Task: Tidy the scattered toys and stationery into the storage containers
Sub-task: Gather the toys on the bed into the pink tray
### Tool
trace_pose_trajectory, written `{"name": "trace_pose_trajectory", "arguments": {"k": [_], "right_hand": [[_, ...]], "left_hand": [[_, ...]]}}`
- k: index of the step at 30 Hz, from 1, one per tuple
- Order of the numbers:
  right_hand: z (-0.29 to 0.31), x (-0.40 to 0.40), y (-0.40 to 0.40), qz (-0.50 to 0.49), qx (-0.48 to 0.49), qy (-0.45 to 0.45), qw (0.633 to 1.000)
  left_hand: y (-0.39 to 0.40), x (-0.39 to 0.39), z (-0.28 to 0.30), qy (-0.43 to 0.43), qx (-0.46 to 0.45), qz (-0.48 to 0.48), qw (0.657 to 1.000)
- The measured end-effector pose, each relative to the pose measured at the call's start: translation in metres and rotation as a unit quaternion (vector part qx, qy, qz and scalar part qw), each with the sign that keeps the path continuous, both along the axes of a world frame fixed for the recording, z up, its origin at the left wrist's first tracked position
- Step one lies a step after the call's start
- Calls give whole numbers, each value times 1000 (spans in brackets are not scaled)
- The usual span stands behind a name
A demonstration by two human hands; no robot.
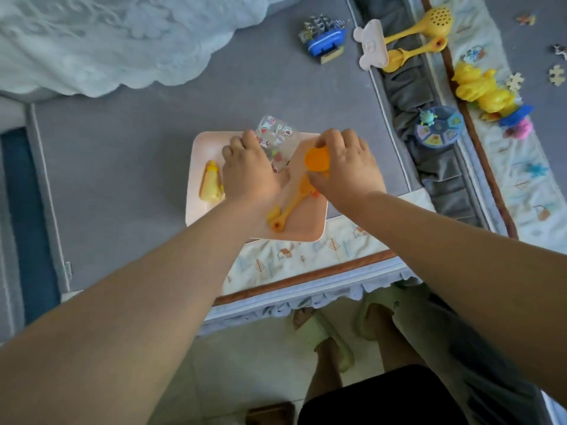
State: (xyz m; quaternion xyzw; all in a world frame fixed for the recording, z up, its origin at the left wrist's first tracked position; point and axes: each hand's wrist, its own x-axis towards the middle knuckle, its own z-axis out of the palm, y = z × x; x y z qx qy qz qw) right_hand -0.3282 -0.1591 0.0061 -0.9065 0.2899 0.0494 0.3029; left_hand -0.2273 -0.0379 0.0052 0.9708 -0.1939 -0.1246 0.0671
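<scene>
— Standing at the foot of the bed, is that where the person is?

— Yes, on pale floor tiles, feet in light green slippers. Just past them runs the frilled edge of a printed quilt with little trees and houses on it.

— And the container?

— A pink tray sits on the grey mattress, its near corner overlapping the quilt. Inside lie a yellow bottle-shaped toy at the left and a yellow scoop in the middle.

— What are the hands doing?

— Both are over the tray. The left hand presses down on a clear sticker sheet; whether its fingers are curled around anything I cannot tell. The right hand is closed around an orange round toy, just above the scoop.

— Farther out?

— To the right, a blue spinner toy rests in the grey folds. Beyond it, yellow ducks and puzzle pieces lie on the quilt. Near the far side sit a blue toy ship, a white cloud-shaped piece and a yellow strainer spoon. A pale blue fluffy blanket covers the far left.
</scene>
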Motion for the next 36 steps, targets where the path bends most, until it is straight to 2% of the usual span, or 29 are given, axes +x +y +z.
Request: {"name": "trace_pose_trajectory", "arguments": {"k": [6,11,20,25,30,36], "right_hand": [[-3,7,18,33,-22,24,999],[-1,4,10,20,-31,50,998],[-10,-16,-61,-33,-60,70,995],[-32,-49,-133,-59,-76,123,988],[-57,-63,-181,-3,-91,137,986],[-78,-59,-206,70,-120,135,981]], "left_hand": [[31,-6,-10,69,-10,7,998],[16,-2,-1,65,11,-24,998],[-86,-8,5,43,-21,-114,992],[-166,-33,-16,82,-6,-162,983],[-213,-48,-40,107,-3,-186,977],[-274,-49,-48,87,-28,-227,970]]}}
